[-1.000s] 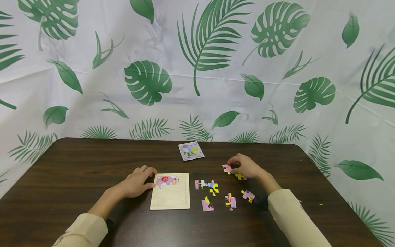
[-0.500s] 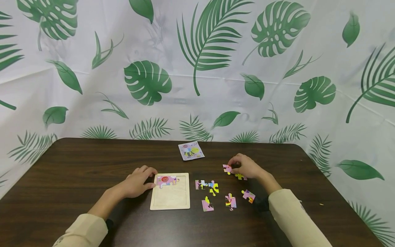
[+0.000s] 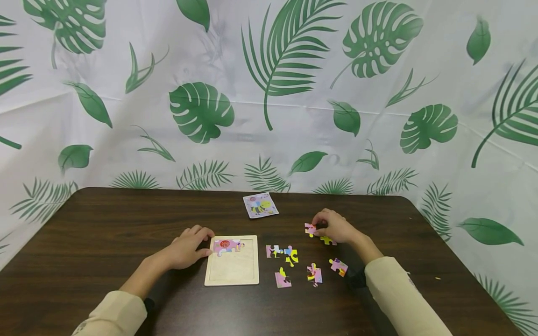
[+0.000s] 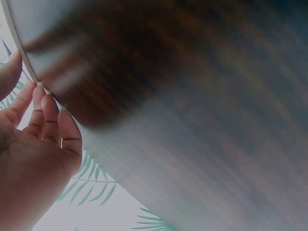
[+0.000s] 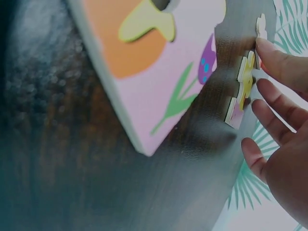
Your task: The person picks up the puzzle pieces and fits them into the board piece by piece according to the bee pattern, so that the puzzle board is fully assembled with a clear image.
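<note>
My left hand (image 3: 187,247) holds the upper left corner of the wooden puzzle board (image 3: 232,270), thumb on its left edge and index finger at the corner. A joined pink strip with a red disc (image 3: 227,246) lies in the board's upper left. On the right, my right hand (image 3: 336,226) pinches a pink jigsaw piece (image 3: 309,228) at table level; the fingertips partly cover it. Under this hand lies a yellow jigsaw piece (image 3: 328,241), also visible in the right wrist view (image 5: 246,79). The left wrist view shows the left hand (image 4: 41,144) at the board's edge.
Several loose jigsaw pieces lie between the board and the right arm, among them a yellow-and-pink one (image 3: 283,278) and one with a purple flower (image 3: 338,267), large in the right wrist view. A bee picture card (image 3: 260,205) lies behind. A leaf-print cloth (image 3: 294,116) hangs behind the table.
My right hand and the pink jigsaw piece have shifted very slightly to the right. The left hand and the board stay where they were.
</note>
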